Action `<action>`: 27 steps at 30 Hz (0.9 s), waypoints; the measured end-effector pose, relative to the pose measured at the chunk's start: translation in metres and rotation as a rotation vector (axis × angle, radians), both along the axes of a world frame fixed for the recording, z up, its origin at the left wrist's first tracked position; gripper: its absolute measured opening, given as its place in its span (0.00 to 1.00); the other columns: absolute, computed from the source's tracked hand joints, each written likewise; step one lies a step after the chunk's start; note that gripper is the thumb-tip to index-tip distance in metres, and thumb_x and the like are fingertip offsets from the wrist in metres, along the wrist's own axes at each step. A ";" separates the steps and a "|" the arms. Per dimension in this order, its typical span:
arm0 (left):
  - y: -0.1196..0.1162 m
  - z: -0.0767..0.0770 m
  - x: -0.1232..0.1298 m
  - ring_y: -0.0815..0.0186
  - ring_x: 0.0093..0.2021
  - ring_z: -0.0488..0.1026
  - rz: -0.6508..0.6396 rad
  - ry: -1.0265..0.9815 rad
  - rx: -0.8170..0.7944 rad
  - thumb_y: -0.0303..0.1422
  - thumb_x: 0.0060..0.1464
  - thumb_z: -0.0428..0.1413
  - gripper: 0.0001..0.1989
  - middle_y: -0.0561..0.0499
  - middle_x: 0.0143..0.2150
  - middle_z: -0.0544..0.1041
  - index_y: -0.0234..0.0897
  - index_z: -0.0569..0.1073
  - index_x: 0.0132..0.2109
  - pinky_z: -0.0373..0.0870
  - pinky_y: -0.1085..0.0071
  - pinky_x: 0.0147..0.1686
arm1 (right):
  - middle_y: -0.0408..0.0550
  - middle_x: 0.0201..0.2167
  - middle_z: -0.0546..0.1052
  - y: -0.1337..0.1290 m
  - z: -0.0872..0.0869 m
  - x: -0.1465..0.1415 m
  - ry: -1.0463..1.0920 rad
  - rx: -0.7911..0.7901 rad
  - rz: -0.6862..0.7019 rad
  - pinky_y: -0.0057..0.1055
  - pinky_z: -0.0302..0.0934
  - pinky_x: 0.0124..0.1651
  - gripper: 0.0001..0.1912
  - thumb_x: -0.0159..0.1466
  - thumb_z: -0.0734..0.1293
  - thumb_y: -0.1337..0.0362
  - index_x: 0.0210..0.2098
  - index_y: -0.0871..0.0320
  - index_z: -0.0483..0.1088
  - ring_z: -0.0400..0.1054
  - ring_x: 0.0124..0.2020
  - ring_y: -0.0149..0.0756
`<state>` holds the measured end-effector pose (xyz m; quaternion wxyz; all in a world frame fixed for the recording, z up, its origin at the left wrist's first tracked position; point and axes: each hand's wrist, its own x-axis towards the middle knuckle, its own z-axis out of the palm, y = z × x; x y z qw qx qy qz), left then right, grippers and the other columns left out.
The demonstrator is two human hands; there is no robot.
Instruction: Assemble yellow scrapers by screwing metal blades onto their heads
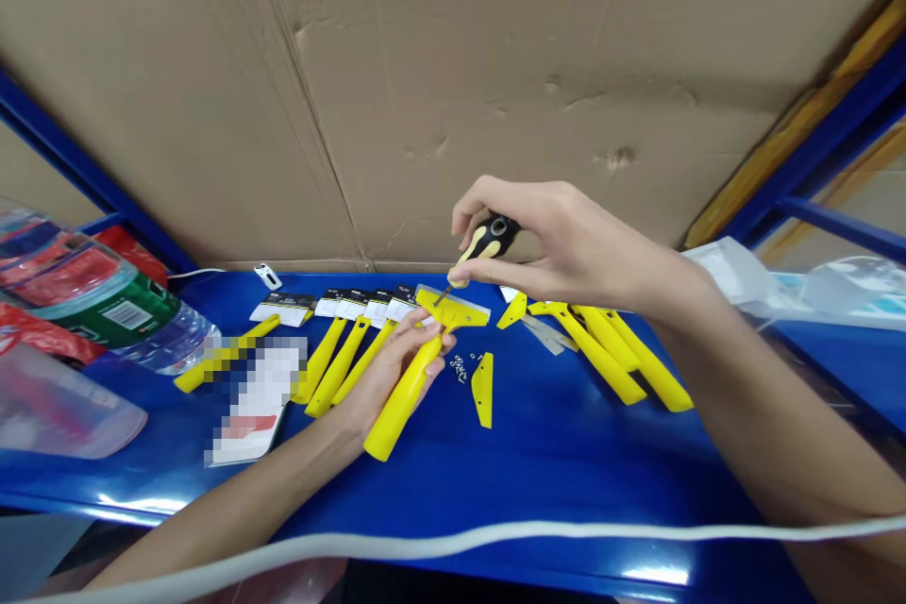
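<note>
Blue bench [538,491], tan cardboard [453,66] behind | left hand [386,363] grips yellow scraper [414,382], head up, likely to keep it steady | right hand [559,236] pinches screwdriver [487,241] above left hand, tip at scraper's head | little screws [461,369] beside left hand, maybe for easy reach

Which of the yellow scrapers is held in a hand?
The scraper under the screwdriver, in the left hand; the others lie on the blue table.
</note>
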<state>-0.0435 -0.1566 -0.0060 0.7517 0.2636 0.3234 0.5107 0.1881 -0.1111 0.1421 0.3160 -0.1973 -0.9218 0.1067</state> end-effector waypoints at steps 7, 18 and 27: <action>0.001 0.001 0.000 0.73 0.33 0.75 -0.013 -0.082 -0.008 0.23 0.61 0.65 0.17 0.48 0.43 0.76 0.41 0.66 0.49 0.68 0.83 0.25 | 0.47 0.47 0.82 -0.004 0.005 0.003 0.032 -0.100 0.052 0.37 0.71 0.46 0.11 0.70 0.73 0.59 0.49 0.52 0.73 0.77 0.43 0.40; -0.001 0.007 0.003 0.71 0.35 0.76 0.001 -0.107 0.004 0.21 0.57 0.66 0.17 0.49 0.41 0.75 0.39 0.68 0.46 0.65 0.84 0.21 | 0.47 0.46 0.83 -0.013 0.011 0.004 0.048 -0.115 0.055 0.40 0.74 0.46 0.10 0.70 0.73 0.60 0.49 0.52 0.74 0.78 0.44 0.41; 0.001 0.006 0.002 0.71 0.36 0.77 0.002 -0.129 0.012 0.21 0.60 0.65 0.16 0.49 0.42 0.75 0.39 0.67 0.48 0.66 0.83 0.22 | 0.57 0.61 0.76 -0.011 0.007 0.002 0.033 -0.063 0.086 0.41 0.73 0.59 0.26 0.66 0.73 0.67 0.62 0.59 0.66 0.75 0.57 0.45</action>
